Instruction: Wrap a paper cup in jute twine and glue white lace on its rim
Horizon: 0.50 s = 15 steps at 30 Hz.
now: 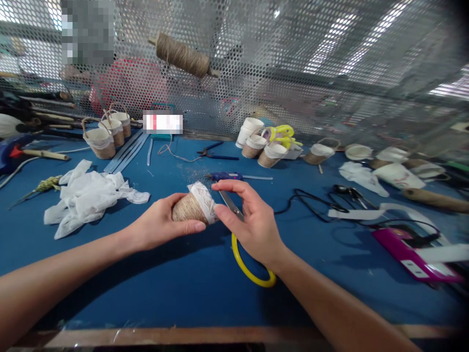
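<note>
My left hand (159, 225) is wrapped around a small cup covered in jute twine (188, 208), held on its side above the blue table. A band of white lace (203, 200) rings the cup's rim. My right hand (251, 220) pinches that lace edge with thumb and fingers. Yellow-handled scissors (249, 269) lie on the table under my right hand, their blades pointing up towards the cup.
White lace cloth (88, 195) lies bunched at left. Finished twine cups (106, 134) stand at back left and back centre (262, 146). Pliers (212, 151), a blue tool (225, 176), black cables (315, 203), a magenta device (414, 249) and a twine spool (181, 55) on the mesh wall surround the work spot.
</note>
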Each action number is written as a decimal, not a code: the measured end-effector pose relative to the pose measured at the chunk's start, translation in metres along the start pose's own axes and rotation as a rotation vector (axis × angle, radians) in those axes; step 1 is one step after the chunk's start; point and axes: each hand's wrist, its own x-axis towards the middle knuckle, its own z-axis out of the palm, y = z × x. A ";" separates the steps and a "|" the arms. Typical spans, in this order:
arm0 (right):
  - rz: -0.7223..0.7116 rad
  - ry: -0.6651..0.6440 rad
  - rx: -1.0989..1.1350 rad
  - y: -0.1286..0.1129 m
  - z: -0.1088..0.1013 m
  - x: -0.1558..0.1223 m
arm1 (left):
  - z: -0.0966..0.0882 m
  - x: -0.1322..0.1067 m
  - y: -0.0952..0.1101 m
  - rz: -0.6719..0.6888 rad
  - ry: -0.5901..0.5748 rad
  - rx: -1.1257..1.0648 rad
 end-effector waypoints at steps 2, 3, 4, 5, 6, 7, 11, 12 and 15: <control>-0.003 -0.005 -0.030 0.000 0.000 0.000 | 0.001 -0.001 0.001 -0.013 0.003 0.034; -0.006 0.001 -0.020 0.000 0.000 0.000 | 0.001 -0.001 0.002 -0.020 0.001 0.046; -0.013 0.012 -0.001 0.000 0.001 0.000 | 0.001 -0.002 0.002 -0.025 -0.003 0.052; -0.022 0.021 0.009 0.000 0.001 0.000 | 0.002 -0.002 0.003 -0.028 -0.006 0.058; -0.024 0.023 0.000 0.000 0.001 -0.001 | 0.002 -0.003 0.004 -0.028 -0.002 0.069; -0.020 0.017 -0.023 0.000 0.001 -0.001 | 0.003 -0.003 0.004 -0.028 0.008 0.085; 0.006 0.003 -0.038 0.001 0.002 -0.001 | 0.005 -0.005 0.002 -0.003 0.046 0.131; -0.002 0.011 -0.038 0.001 0.002 -0.001 | 0.005 -0.005 0.001 0.011 0.052 0.136; -0.005 -0.005 -0.068 0.001 0.002 -0.001 | 0.006 -0.006 0.000 0.035 0.056 0.176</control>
